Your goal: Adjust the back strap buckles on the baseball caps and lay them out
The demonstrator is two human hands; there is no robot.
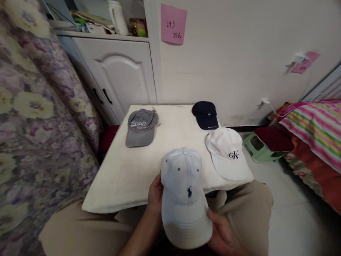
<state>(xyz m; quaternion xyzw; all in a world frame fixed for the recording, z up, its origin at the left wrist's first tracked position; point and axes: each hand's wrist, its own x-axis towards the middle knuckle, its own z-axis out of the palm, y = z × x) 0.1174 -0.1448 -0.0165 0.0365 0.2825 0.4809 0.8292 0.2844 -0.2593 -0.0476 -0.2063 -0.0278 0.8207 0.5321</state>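
Hands (222, 230) hold a pale-blue cloth cap (179, 196) with curved brim (187, 228).

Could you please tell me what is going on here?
Someone seated is holding a light blue cap in both hands at the near edge of a cream-covered table. The left hand is on the side of its crown, and the right hand is on its brim. Three others lie on the table: a gray cap toward the left, a navy cap at the far right, and a white cap nearer on the right.

gry cap (141, 127) "always", wht cap (225, 152) "ck", pnk note (174, 25) "243"
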